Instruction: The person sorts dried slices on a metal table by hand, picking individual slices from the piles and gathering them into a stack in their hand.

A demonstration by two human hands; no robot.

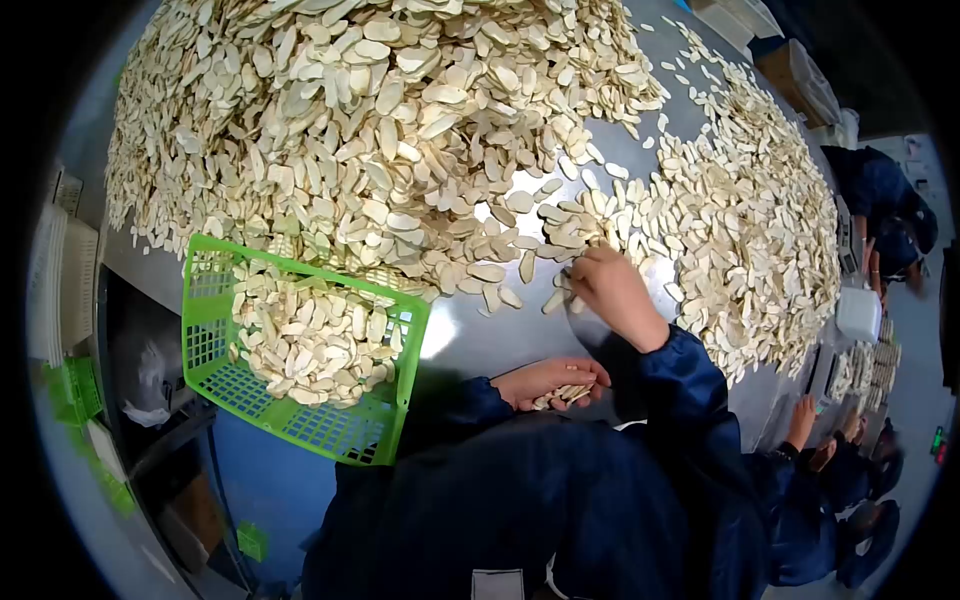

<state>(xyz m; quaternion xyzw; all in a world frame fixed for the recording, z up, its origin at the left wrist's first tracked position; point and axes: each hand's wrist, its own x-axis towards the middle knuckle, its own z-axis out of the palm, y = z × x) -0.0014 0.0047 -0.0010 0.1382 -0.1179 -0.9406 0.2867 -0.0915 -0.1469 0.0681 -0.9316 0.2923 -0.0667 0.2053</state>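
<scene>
Close to my body, my left hand (550, 384) is cupped, palm up, around a small bunch of pale dried slices (565, 397). My right hand (618, 296) reaches over the metal table, fingertips bent together at the edge of some loose slices (575, 225). Whether a slice is between those fingertips is hidden. A big heap of the same oval, cream-coloured slices (370, 130) rises in front of me. To the left, a green plastic basket (415, 345) stands tilted and partly filled with slices (310, 340).
A second, flatter spread of slices (755, 220) covers the table's right side. Beyond it stands a white container (858, 314). Co-workers in dark clothes are on the right, one with a hand (801, 422) on the table edge. Stacked pale crates (75, 280) stand far left.
</scene>
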